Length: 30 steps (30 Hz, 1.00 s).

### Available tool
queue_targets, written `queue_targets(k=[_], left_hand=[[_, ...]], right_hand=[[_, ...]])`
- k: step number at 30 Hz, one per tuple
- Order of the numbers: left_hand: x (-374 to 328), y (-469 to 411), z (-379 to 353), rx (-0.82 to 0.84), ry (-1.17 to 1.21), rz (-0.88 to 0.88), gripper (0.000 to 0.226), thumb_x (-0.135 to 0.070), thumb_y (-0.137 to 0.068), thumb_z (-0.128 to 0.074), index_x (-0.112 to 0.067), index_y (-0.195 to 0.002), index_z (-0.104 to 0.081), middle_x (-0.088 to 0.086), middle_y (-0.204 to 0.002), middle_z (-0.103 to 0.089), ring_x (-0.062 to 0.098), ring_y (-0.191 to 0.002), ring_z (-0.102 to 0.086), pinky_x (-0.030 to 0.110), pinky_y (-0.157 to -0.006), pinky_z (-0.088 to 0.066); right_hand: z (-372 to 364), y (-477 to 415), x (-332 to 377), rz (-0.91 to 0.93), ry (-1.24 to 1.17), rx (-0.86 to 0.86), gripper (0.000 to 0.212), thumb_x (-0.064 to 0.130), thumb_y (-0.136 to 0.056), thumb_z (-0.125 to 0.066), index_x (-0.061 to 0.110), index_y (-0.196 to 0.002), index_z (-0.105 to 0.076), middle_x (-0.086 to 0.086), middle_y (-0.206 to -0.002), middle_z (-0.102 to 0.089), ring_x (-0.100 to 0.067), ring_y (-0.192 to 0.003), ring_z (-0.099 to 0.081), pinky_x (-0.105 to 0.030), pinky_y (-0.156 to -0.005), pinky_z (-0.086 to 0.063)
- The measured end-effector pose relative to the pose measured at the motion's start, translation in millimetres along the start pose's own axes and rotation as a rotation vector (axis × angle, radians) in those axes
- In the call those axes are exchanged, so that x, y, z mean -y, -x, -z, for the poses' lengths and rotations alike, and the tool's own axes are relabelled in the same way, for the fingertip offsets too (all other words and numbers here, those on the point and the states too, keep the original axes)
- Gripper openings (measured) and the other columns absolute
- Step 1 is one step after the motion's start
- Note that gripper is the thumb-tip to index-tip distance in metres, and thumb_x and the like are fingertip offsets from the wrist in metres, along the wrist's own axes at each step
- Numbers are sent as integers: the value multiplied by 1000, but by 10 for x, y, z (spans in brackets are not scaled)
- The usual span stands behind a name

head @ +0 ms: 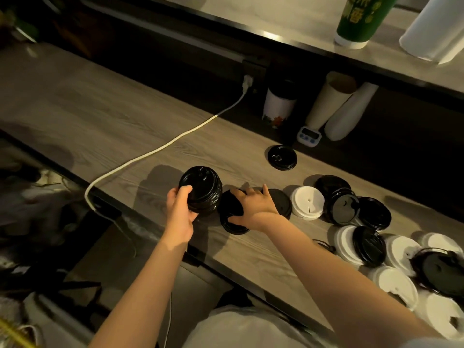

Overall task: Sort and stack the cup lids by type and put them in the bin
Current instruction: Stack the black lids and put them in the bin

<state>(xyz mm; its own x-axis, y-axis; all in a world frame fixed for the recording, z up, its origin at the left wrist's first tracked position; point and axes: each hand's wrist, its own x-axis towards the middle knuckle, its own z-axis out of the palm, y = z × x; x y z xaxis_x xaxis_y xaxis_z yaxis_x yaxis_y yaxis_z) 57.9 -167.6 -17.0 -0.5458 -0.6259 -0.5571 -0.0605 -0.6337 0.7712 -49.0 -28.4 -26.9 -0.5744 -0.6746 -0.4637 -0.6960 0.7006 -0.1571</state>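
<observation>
A stack of black lids [202, 189] stands tilted on the wooden counter [100, 116], and my left hand [180, 205] grips its near side. Right beside it my right hand [253, 205] holds a black lid [231, 214] on edge against the counter. Another black lid [282, 200] lies just behind that hand. A single black lid [282, 157] lies farther back. To the right sit a white lid [307, 202] and a loose spread of several black lids [346, 204] and white lids [399, 280]. No bin is in view.
A white power cable [160, 149] crosses the counter to a socket at the back. A small timer [309, 136], a lidded cup [278, 106] and paper cup sleeves [336, 106] stand against the back wall. A green cup [361, 18] stands on the upper shelf.
</observation>
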Motion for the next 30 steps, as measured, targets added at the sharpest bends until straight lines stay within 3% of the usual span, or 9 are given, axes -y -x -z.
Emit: queue_targets(k=[4, 6, 9, 13, 16, 18, 20, 25, 30], left_hand=[[-55, -19, 6, -36, 4, -19, 36, -16, -91, -50, -13, -126, -44, 7, -111, -57, 19, -97, -59, 35, -72, -52], [-80, -38, -27, -44, 14, -11, 36, -15, -91, -50, -13, -127, -44, 6, -108, -56, 17, -92, -59, 33, -71, -50], [-61, -12, -141, 2, -22, 18, 44, -14, -91, -49, -8, -134, -39, 10, -111, -56, 23, -97, -58, 39, -80, -50], [31, 103, -364, 82, -55, 52, 32, -11, -91, -50, -8, -122, -45, 12, -106, -59, 24, -94, -61, 35, -69, -51], [96, 230, -516, 185, -84, 88, 8, -14, -94, -46, -15, -102, -49, 8, -96, -61, 18, -83, -63, 28, -56, -52], [142, 277, -567, 242, -92, 120, 17, -19, -97, -43, -14, -111, -49, 8, -99, -62, 16, -84, -63, 26, -54, -52], [175, 293, -587, 290, -64, 163, 32, -24, -97, -40, -8, -123, -49, 14, -112, -62, 20, -92, -63, 28, -59, -53], [149, 394, -614, 400, -32, 244, 48, -47, -98, -28, -16, -106, -64, 11, -108, -67, 24, -106, -60, 40, -92, -45], [171, 431, -614, 421, -151, 218, 46, -40, -94, -41, -15, -132, -48, 14, -125, -61, 26, -112, -60, 37, -80, -51]], right_hand=[[80, 70, -108, 8, -174, -183, 79, 56, -78, -59, 31, -145, -27, -8, -141, -42, -30, -132, -37, -49, -117, -5], [135, 128, -203, -3, -325, -276, 78, 54, -73, -62, 30, -142, -33, -6, -137, -44, -28, -128, -40, -45, -116, -17], [264, 262, -278, 5, -691, -435, 72, 40, -74, -70, 27, -138, -41, -1, -128, -44, -18, -117, -45, -25, -99, -36], [458, 430, -195, 157, -895, -534, 70, 23, -73, -77, 24, -133, -43, 2, -120, -38, -5, -109, -42, -3, -90, -33], [479, 490, -139, 232, -858, -494, 71, 24, -70, -78, 26, -132, -43, 2, -120, -36, -6, -112, -42, -10, -97, -36], [449, 515, -147, 240, -848, -493, 72, 25, -68, -78, 25, -132, -44, 1, -120, -36, -9, -113, -43, -17, -100, -38], [434, 556, -179, 230, -858, -512, 73, 21, -68, -80, 22, -132, -46, -1, -120, -37, -9, -113, -43, -19, -101, -38], [394, 668, -240, 236, -802, -505, 77, 35, -66, -76, 25, -136, -46, 0, -128, -33, -11, -118, -44, -26, -105, -40], [354, 777, -269, 301, -650, -524, 80, 40, -71, -71, 27, -142, -38, -2, -141, -27, -16, -130, -37, -33, -106, -40]])
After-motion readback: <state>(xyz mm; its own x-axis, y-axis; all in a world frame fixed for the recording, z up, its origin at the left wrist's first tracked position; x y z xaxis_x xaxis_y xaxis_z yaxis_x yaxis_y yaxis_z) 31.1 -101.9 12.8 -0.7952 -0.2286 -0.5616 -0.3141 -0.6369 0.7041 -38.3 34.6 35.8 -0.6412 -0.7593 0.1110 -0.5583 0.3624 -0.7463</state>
